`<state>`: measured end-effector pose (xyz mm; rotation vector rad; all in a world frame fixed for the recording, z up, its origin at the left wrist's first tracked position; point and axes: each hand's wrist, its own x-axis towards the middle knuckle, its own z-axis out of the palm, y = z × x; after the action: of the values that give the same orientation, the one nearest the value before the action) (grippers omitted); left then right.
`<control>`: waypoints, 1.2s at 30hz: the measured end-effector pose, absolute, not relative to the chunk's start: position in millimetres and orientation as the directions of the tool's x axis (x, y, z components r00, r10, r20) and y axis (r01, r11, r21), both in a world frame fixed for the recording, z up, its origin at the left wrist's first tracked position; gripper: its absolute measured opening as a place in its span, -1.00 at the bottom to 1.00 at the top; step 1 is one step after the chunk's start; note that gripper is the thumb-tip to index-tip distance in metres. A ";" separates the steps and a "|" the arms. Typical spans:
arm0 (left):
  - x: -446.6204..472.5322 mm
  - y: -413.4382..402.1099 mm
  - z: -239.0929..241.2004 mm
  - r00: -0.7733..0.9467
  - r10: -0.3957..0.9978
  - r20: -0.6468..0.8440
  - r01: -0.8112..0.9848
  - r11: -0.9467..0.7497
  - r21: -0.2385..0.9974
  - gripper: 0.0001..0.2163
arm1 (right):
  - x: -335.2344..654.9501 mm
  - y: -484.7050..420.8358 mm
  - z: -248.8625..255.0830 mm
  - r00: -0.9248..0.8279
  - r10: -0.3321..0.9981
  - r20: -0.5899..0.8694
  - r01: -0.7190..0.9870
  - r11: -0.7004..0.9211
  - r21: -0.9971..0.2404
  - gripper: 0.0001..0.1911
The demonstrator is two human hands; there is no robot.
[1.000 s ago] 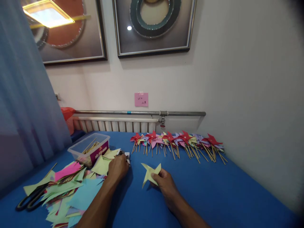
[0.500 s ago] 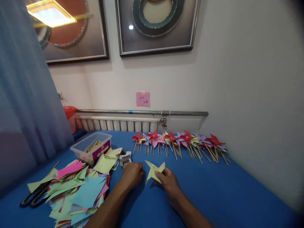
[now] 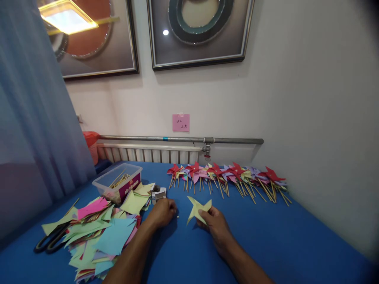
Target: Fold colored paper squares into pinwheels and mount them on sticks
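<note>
Head view: both hands are resting on the blue table [image 3: 281, 236].
Right hand [image 3: 215, 224]: fingers are closing on the paper star [image 3: 197, 208], pinching its near edge against the table.
Left hand [image 3: 162, 212]: fingers are curling inward just beside the paper star; any grip is impossible to tell.
Around: paper pile [image 3: 109, 236] is lying left; pinwheels [image 3: 227, 175] are lining the far edge.

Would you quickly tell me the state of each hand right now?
Left hand: curled shut; what it holds, if anything, cannot be told.
Right hand: shut on the yellow paper pinwheel.
</note>
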<state>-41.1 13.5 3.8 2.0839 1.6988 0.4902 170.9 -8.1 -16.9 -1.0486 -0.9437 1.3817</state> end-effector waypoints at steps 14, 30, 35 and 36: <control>-37.4 3.3 14.3 0.343 0.939 -0.014 0.867 -0.311 0.389 -0.73 | 169.2 -12.9 -13.6 -0.008 0.997 -0.073 -0.289 -0.072 -0.955 -0.73; -22.9 -3.4 16.9 0.270 0.962 -0.026 0.930 -0.254 0.267 -0.76 | 169.0 -12.4 -15.4 -0.029 0.997 -0.071 -0.264 -0.077 -0.961 -0.74; -21.5 -2.2 16.4 0.239 0.970 -0.041 0.938 -0.219 0.270 -0.76 | 168.9 -12.4 -17.2 -0.030 0.997 -0.070 -0.260 -0.075 -0.963 -0.71; -21.5 -1.7 16.1 0.231 0.972 -0.045 0.939 -0.210 0.272 -0.75 | 168.7 -12.2 -17.4 -0.030 0.997 -0.066 -0.267 -0.072 -0.961 -0.71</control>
<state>-21.5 -1.7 16.1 2.2628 1.8003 0.1978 168.7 -12.2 -17.4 -1.0457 -0.9870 1.3911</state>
